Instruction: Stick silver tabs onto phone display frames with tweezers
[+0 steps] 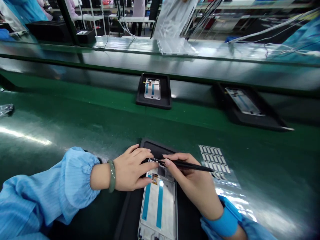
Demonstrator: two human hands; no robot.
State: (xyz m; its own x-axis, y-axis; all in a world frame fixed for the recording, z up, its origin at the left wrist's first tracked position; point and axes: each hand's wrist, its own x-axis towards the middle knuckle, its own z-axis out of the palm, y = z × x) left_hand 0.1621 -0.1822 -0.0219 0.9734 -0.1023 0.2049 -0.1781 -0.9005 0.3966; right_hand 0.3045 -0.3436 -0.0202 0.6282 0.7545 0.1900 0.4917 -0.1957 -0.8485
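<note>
A silver phone mid-frame (166, 203) with two blue strips lies in a black tray (191, 220) right before me. My left hand (132, 169) rests over the frame's upper left corner, fingers stretched out, the index fingertip on its top end and the thumb by its left edge. Between the thumb and fingers of my right hand (193, 181) are black tweezers (196, 166). Their tips point left toward the frame's top edge, close to my left index finger. Whether the tips grip any small part cannot be made out.
A sheet of small white labels (215, 158) lies right of the tray on the green bench (82, 123). Farther back, two more black trays (165, 100) (265, 123) hold similar frames. A metal shelf (112, 63) runs across behind, with plastic wrap (175, 30) and cables.
</note>
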